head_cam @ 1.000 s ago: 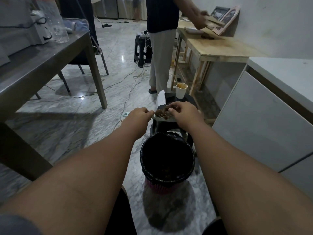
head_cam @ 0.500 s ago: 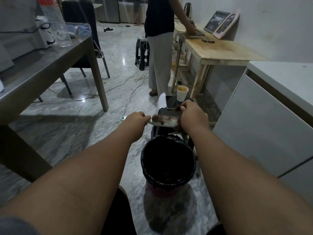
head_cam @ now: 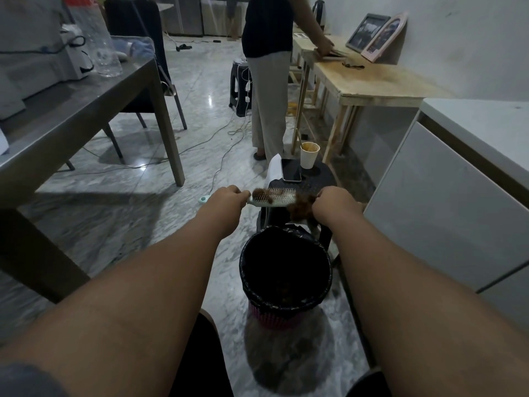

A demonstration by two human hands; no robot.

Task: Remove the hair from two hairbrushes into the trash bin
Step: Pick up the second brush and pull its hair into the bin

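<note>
My left hand [head_cam: 227,200] grips the handle of a pale green hairbrush [head_cam: 276,199], held level with its bristles up, above the far rim of the trash bin. A small tuft of brown hair still sits at the handle end of the bristles. My right hand [head_cam: 333,203] pinches a larger clump of brown hair [head_cam: 300,206] at the brush's right tip. The trash bin [head_cam: 286,285], pink with a black bag liner, stands on the floor just below, with some hair visible inside. No second brush is in view.
A black stool [head_cam: 312,179] behind the bin carries a phone [head_cam: 290,170] and a paper cup [head_cam: 309,154]. A person [head_cam: 267,75] stands at a wooden table [head_cam: 369,81]. A grey table [head_cam: 71,110] is on the left, a white cabinet [head_cam: 446,202] on the right. Cables cross the floor.
My right hand has dragged the hair clump from the middle of the bristles out to the brush's right tip. The left hand kept hold of the handle.
</note>
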